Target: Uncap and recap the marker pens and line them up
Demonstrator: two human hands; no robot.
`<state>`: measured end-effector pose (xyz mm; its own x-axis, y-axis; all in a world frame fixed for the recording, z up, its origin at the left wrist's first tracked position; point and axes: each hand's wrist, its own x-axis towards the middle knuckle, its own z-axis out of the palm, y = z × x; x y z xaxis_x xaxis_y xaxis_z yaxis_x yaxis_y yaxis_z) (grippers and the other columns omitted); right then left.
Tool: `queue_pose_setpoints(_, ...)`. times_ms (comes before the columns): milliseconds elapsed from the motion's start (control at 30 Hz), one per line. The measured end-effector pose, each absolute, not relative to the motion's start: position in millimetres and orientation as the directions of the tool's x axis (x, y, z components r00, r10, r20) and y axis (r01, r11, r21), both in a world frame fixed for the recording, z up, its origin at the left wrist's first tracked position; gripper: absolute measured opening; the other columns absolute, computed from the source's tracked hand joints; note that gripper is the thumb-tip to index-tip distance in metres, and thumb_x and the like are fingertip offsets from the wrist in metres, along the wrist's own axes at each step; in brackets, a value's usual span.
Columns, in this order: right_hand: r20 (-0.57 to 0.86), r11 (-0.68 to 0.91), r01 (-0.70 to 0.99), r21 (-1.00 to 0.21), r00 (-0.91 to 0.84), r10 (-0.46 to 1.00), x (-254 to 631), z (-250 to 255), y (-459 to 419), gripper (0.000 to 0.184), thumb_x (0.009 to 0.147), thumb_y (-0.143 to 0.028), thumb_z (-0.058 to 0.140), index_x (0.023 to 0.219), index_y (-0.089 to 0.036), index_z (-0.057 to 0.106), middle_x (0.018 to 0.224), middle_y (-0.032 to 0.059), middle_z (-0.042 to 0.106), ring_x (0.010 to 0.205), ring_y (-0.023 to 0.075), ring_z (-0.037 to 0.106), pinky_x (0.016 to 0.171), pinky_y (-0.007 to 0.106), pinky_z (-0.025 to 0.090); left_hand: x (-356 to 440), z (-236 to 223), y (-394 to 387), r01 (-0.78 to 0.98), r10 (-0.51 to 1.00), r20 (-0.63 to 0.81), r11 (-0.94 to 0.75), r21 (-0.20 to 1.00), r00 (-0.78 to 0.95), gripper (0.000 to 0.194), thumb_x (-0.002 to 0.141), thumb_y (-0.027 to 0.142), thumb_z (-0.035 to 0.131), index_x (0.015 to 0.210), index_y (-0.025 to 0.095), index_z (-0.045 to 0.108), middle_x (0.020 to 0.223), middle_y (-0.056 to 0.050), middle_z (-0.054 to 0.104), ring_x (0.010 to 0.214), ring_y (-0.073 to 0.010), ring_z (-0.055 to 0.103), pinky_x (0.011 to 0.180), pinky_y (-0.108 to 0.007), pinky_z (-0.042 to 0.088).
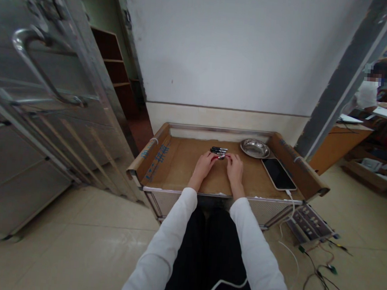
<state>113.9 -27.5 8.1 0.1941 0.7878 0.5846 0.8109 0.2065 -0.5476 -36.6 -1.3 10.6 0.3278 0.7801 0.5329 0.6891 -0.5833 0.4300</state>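
My left hand (204, 165) and my right hand (234, 168) meet low over the cardboard-lined tabletop (182, 166), fingers pinched together. A small shiny silver piece (221, 157) shows between the fingertips, with a bit of red or pink beside it; its kind is too small to make out. Just beyond the fingertips lie several slim black sticks with silver ends (218, 149), like pens, side by side on the cardboard. The fingers partly cover the nearest ones.
A round metal dish (254, 148) stands at the back right. In front of it lies a phone (278, 174) with a white cable (290, 205) hanging off the edge. Rolled cardboard sides (153, 146) border the table. A metal door (53, 64) is left; a person (366, 93) sits far right.
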Motion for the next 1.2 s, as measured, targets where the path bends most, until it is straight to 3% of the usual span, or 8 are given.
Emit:
queue_pose_setpoints(167,0.613,0.494,0.727,-0.476,-0.128,0.78,106.0,15.0,-31.6,0.056,0.086,-0.011,0.032,0.141,-0.021,0.039,0.131,0.007,0.056,0.116,0.0163,0.054,0.098,0.03,0.042,-40.6,12.5,-1.5,0.599,0.764,0.598,-0.603,0.527,0.244,0.018,0.09,0.021,0.051,0.106,0.021,0.06,0.104,-0.005,0.064,0.097,-0.0171,0.06,0.089,-0.03,0.046)
queue_pose_setpoints(333,0.603,0.472,0.74,-0.479,-0.114,0.79,103.3,13.8,-29.1,0.074,0.078,-0.009,0.038,0.149,-0.018,0.019,0.144,0.0086,0.043,0.13,0.0169,0.042,0.108,0.036,0.036,-38.2,15.9,-4.9,0.674,0.782,0.609,-0.522,0.523,0.134,0.018,0.092,0.025,0.049,0.106,0.021,0.06,0.105,-0.006,0.065,0.095,-0.0174,0.061,0.086,-0.03,0.045)
queue_pose_setpoints(500,0.592,0.4,0.786,-0.471,-0.054,0.804,108.8,-2.2,-16.1,0.053,0.079,-0.007,0.037,0.128,-0.017,0.053,0.147,0.0089,0.037,0.133,0.0169,0.038,0.11,0.037,0.035,-39.9,9.3,-3.2,0.863,0.797,0.601,-0.261,0.433,-0.06,0.015,0.092,0.024,0.047,0.094,0.018,0.061,0.096,-0.01,0.065,0.096,-0.0243,0.054,0.088,-0.039,0.042)
queue_pose_setpoints(600,0.567,0.332,0.835,-0.439,-0.029,0.823,111.4,-9.3,-12.5,0.042,0.08,-0.007,0.039,0.112,-0.017,0.064,0.142,0.0098,0.043,0.129,0.0195,0.041,0.108,0.039,0.035,-42.0,2.3,0.5,0.898,0.81,0.58,-0.19,0.397,-0.084,0.021,0.092,0.015,0.039,0.093,0.015,0.06,0.095,-0.013,0.063,0.094,-0.0258,0.053,0.088,-0.042,0.042)
queue_pose_setpoints(700,0.546,0.266,0.873,-0.409,0.0,0.838,112.1,-10.2,-13.3,0.038,0.081,-0.008,0.041,0.108,-0.018,0.066,0.133,0.0112,0.05,0.12,0.022,0.046,0.103,0.04,0.038,-41.7,-2.5,4.3,0.913,0.834,0.546,-0.155,0.378,-0.085,0.025,0.089,0.007,0.034,0.094,0.01,0.059,0.094,-0.016,0.061,0.095,-0.0273,0.053,0.091,-0.046,0.04)
queue_pose_setpoints(900,0.518,0.194,0.904,-0.38,0.034,0.855,110.4,-5.9,-17.1,0.035,0.082,-0.009,0.042,0.105,-0.017,0.066,0.116,0.012,0.056,0.105,0.0228,0.05,0.093,0.037,0.04,-40.0,-4.6,7.1,0.818,0.827,0.545,-0.215,0.533,-0.137,0.024,0.086,0.004,0.037,0.097,0.012,0.056,0.099,-0.014,0.057,0.105,-0.0253,0.052,0.096,-0.046,0.039)
queue_pose_setpoints(1033,0.512,0.18,0.907,-0.38,0.044,0.858,109.8,-4.3,-18.5,0.032,0.083,-0.01,0.042,0.102,-0.016,0.066,0.108,0.012,0.058,0.1,0.0229,0.05,0.089,0.035,0.04,-38.4,-3.7,5.9,0.825,0.847,0.525,-0.239,0.512,-0.08,0.025,0.084,0.003,0.038,0.102,0.009,0.055,0.107,-0.018,0.056,0.113,-0.0273,0.049,0.101,-0.05,0.036)
queue_pose_setpoints(1200,0.504,0.159,0.92,-0.358,0.047,0.862,109.6,-3.7,-17.8,0.028,0.084,-0.011,0.041,0.097,-0.016,0.065,0.102,0.0114,0.058,0.095,0.0223,0.049,0.086,0.034,0.038,-37.1,0.4,4.1,0.821,0.817,0.564,-0.235,0.52,-0.123,0.032,0.081,0.003,0.041,0.111,0.008,0.051,0.123,-0.022,0.048,0.118,-0.0273,0.048,0.1,-0.043,0.04)
